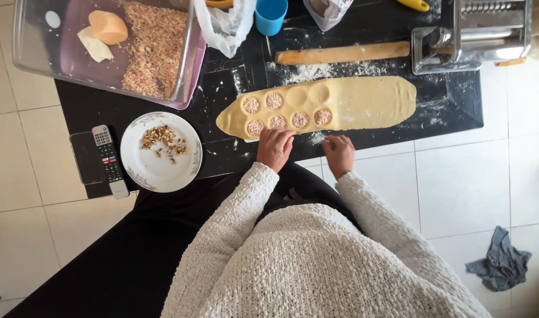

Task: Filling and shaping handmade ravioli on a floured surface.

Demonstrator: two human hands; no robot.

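Lying flat on the black table (363, 144) in front of you is a long, pale yellow sheet of dough (363, 101). It is stretched out over a tray with round dips, so it sinks into little cups. Six cups near the left end hold small mounds of brown filling (275, 112). Two cups beside them look bare.

Your left hand (275, 148) rests at the near edge of the dough, right by the filled cups. Its fingers are curled in close together, and you cannot tell if it holds a pinch of filling. Your right hand (339, 154) sits just beside the dough edge, fingers bent loosely, holding nothing that shows.

White flour (308, 72) is dusted on the table by the far side of the dough, likely to stop sticking. A wooden rolling stick (343, 53) lies just past it.

To your left, a round white plate with brown crumbs (160, 152) sits close, easy to reach. A dark remote control (109, 160) lies beside the plate.

Farther back left is a clear box (105, 50) with shredded filling and a chunk of cheese (108, 27). A blue cup (270, 16) stands at the back. A shiny metal pasta machine (478, 32) is at the far right corner. A grey rag (502, 262) lies on the white tiled floor (463, 188).
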